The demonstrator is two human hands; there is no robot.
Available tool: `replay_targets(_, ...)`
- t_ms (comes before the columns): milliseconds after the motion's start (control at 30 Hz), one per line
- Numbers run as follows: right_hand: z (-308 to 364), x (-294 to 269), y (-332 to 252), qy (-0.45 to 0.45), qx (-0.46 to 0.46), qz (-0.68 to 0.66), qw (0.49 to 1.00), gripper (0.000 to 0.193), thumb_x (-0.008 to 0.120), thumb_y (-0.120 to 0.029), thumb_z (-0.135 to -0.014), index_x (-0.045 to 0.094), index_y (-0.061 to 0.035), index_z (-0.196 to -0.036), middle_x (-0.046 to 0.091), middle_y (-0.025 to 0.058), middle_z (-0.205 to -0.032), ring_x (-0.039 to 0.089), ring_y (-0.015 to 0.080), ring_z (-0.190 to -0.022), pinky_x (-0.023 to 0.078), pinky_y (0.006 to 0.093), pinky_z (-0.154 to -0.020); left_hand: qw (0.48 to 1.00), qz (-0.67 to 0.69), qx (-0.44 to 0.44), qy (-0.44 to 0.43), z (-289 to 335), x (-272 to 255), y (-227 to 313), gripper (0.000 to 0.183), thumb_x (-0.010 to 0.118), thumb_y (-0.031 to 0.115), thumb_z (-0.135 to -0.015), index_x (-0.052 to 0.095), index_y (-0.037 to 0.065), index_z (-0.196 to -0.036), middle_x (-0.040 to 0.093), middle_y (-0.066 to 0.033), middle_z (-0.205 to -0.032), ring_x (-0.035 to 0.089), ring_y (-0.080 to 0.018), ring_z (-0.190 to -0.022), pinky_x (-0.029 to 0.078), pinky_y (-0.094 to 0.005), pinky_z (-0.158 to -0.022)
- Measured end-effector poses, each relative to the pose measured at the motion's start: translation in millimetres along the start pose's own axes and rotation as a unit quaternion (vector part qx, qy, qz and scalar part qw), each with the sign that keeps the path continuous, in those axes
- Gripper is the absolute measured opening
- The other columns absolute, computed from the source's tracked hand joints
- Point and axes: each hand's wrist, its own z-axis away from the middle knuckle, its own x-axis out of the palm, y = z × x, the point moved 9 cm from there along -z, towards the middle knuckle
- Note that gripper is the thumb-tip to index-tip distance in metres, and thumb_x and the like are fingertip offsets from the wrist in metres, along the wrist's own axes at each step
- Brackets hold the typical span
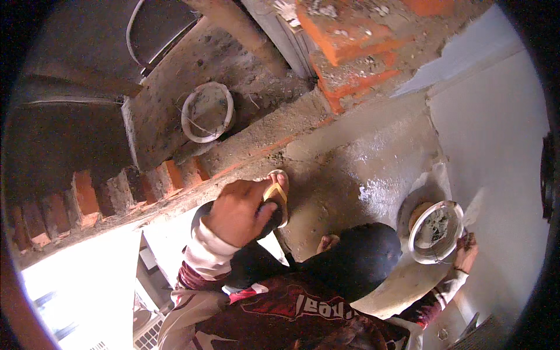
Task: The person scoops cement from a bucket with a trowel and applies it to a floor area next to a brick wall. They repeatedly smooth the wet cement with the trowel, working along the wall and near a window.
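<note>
My left hand (238, 213) is closed round a dark, rounded handle at the centre-left, above my bent knee. A pale pointed blade (272, 248) shows just below that fist, so the tool looks like a trowel; where blade and handle join is hidden. At the right, my right hand (466, 252) grips the rim of a pale round pan (415, 240). Grey wet mortar lies inside the pan, which is tilted. The fingers of this hand are partly hidden by the rim.
A second round pan (229, 111) rests on rough ground beyond a low brick edge (87, 198). Broken brickwork (350, 46) stands at the top. Wet, shiny mortar covers the surface (373, 169) ahead of me, beside a pale wall (496, 140). My sandalled foot (281, 198) is near the brick edge.
</note>
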Motion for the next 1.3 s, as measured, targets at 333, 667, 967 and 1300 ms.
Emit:
replay_targets(333, 40, -3, -81, 0.091, -0.103, 0.21, 0.968, 0.026, 0.063, -0.006, -0.079, 0.062, 0.0023, -0.104, 0.07, 0.0229, -0.093, 0.067, 0.0348, -0.086, 0.051, 0.0429, -0.078, 0.978, 0.031, 0.201, -0.055, -22, 43, 47, 0.039, 0.069, 0.023, -0.079, 0.059, 0.001, -0.109, 0.062, -0.0232, -0.092, 0.061, -0.0441, -0.086, 0.049, -0.0514, -0.085)
replay_targets(667, 64, 0, -221, -0.086, -0.179, 0.136, 0.971, 0.017, 0.059, -0.007, -0.075, 0.063, -0.0005, -0.09, 0.063, 0.0249, -0.075, 0.062, 0.0406, -0.068, 0.048, 0.045, -0.063, 0.961, 0.08, -0.229, -0.134, -50, 133, -27, 0.085, 0.066, 0.05, -0.076, 0.039, -0.011, -0.128, 0.04, -0.0291, -0.129, 0.04, -0.0437, -0.124, 0.033, -0.0509, -0.108)
replay_targets(967, 132, 54, -414, -0.261, -0.263, 0.06, 0.927, 0.009, 0.062, -0.01, -0.076, 0.061, -0.0035, -0.083, 0.063, 0.0221, -0.065, 0.064, 0.0438, -0.062, 0.05, 0.0467, -0.056, 0.965, 0.138, -0.176, -0.134, -16, 119, -6, 0.078, 0.068, 0.043, -0.074, 0.044, -0.008, -0.128, 0.042, -0.0286, -0.13, 0.041, -0.0441, -0.125, 0.034, -0.0514, -0.107)
replay_targets(1300, 185, 99, -515, -0.342, -0.356, -0.039, 0.869, 0.017, 0.063, -0.008, -0.078, 0.062, -0.0037, -0.095, 0.066, 0.0196, -0.078, 0.066, 0.042, -0.071, 0.053, 0.0429, -0.061, 0.973, 0.129, -0.188, -0.027, -14, 128, -69, 0.072, 0.071, 0.037, -0.073, 0.05, -0.003, -0.129, 0.045, -0.028, -0.13, 0.042, -0.0445, -0.126, 0.036, -0.052, -0.107)
